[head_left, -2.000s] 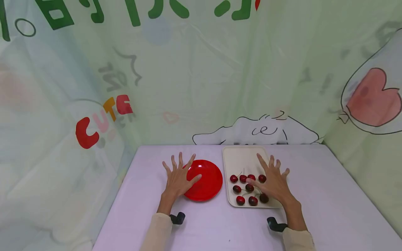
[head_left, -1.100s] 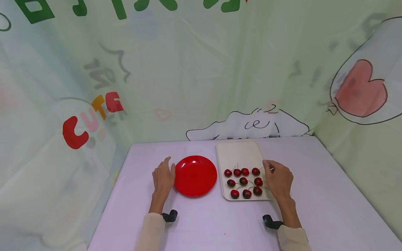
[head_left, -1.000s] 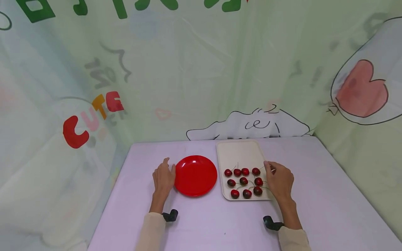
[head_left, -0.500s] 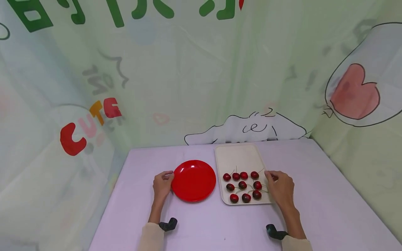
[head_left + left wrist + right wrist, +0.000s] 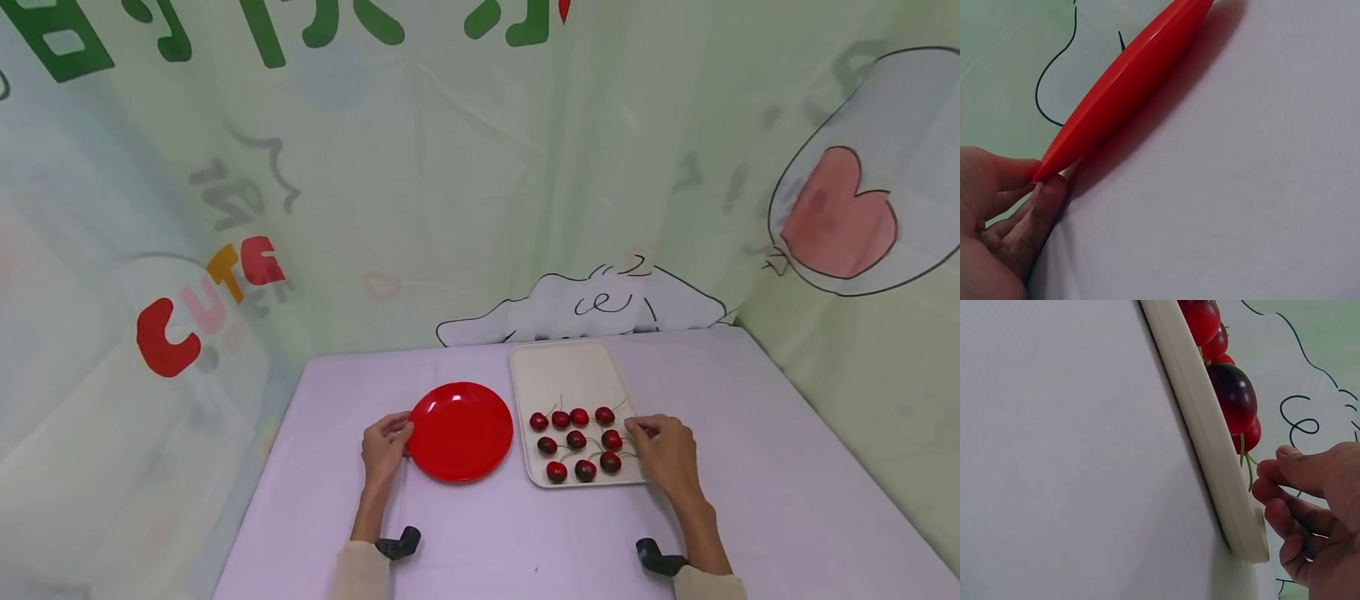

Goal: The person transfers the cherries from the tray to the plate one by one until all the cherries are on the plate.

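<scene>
My left hand [image 5: 384,446] pinches the left rim of a round red plate [image 5: 461,433]. In the left wrist view the thumb and fingers of that hand [image 5: 1004,212] meet on the edge of the plate [image 5: 1125,94]. To the right lies a cream rectangular tray [image 5: 562,367], bearing several dark red cherries [image 5: 575,440] in loose rows. My right hand [image 5: 667,454] reaches over the tray's right edge with fingers curled. Seen from the right wrist, its thumb and index tips come close together beside a green cherry stem [image 5: 1249,474]; whether they hold it is unclear.
Pale lilac cloth covers the table [image 5: 517,542]. A printed curtain [image 5: 480,192] hangs behind and at both sides. Dark wrist-worn cameras [image 5: 401,543] sit at both cuffs. Plate and tray stand almost side by side.
Two seconds ago both hands were spread above the plate and tray. The left has since taken the plate's rim. The right fingers have drawn together beside the cherries. The head view has shifted slightly.
</scene>
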### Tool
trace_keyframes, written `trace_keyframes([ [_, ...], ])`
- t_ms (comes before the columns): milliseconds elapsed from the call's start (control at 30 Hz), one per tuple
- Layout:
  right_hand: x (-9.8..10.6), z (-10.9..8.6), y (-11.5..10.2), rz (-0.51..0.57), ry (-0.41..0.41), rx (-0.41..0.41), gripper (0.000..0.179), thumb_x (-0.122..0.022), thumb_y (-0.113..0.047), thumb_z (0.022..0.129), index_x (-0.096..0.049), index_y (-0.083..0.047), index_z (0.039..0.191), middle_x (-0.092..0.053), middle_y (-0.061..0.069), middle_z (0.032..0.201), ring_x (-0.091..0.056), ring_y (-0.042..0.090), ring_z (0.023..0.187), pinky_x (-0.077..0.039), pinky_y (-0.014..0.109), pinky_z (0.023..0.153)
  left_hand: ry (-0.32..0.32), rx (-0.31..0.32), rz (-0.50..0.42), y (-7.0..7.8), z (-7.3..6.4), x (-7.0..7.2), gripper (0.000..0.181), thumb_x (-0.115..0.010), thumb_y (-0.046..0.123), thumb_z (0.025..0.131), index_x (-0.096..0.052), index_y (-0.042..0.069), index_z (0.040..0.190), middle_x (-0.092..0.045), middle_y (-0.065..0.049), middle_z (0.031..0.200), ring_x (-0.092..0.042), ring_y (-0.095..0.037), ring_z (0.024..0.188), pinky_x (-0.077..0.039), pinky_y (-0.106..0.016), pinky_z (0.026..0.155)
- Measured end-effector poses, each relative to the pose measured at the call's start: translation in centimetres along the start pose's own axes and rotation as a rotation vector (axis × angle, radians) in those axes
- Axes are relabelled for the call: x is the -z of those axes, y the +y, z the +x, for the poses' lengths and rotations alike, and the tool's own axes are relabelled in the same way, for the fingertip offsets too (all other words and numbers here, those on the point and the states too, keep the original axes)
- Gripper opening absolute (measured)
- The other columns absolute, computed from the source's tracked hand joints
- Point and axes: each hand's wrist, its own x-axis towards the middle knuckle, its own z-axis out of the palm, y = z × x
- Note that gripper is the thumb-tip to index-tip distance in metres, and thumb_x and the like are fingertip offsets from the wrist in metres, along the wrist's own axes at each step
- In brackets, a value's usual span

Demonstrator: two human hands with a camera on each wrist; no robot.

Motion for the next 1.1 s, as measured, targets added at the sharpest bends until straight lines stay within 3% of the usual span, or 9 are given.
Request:
trace_keyframes([
  [300, 0.7, -0.5, 0.2, -0.038, -0.102, -0.008, 0.022, -0.077, -0.014, 0.102, -0.083, 0.003, 0.115, -0.08, 0.022, 0.104, -0.067, 0.029, 0.091, -0.046, 0.027, 0.072, 0.0, -0.018, 0.011, -0.5, 0.0, 0.0, 0.027, -0.07, 0.01, 0.106, -0.077, -0.001, 0.13, -0.078, -0.026, 0.121, -0.062, -0.002, 0.064, -0.053, -0.016, 0.058],
  [533, 0.9, -0.6, 0.6, -0.05, -0.16, 0.023, 0.021, -0.08, -0.012, 0.099, -0.083, 0.002, 0.115, -0.081, 0.021, 0.104, -0.065, 0.026, 0.089, -0.046, 0.026, 0.07, -0.005, -0.008, 0.018, -0.9, -0.1, 0.1, 0.026, -0.069, 0.012, 0.107, -0.077, 0.003, 0.131, -0.078, -0.024, 0.123, -0.066, -0.004, 0.07, -0.056, -0.015, 0.062],
  [767, 0.6, -0.5, 0.8, -0.067, -0.172, 0.037, 0.015, -0.083, -0.005, 0.095, -0.084, 0.003, 0.108, -0.079, 0.019, 0.101, -0.07, 0.031, 0.093, -0.049, 0.027, 0.074, -0.008, -0.021, 0.018, -1.1, -0.1, 0.1, 0.026, -0.069, 0.012, 0.108, -0.077, 0.003, 0.131, -0.078, -0.024, 0.124, -0.065, -0.003, 0.067, -0.056, -0.014, 0.062],
  [1100, 0.8, -0.4, 0.9, -0.048, -0.153, 0.083, 0.008, -0.083, 0.0, 0.092, -0.085, 0.001, 0.1, -0.08, 0.016, 0.094, -0.069, 0.028, 0.087, -0.049, 0.022, 0.071, -0.011, -0.024, 0.023, -0.9, -0.1, 0.2, 0.027, -0.069, 0.011, 0.107, -0.077, 0.003, 0.131, -0.078, -0.024, 0.124, -0.065, -0.003, 0.067, -0.055, -0.014, 0.061],
])
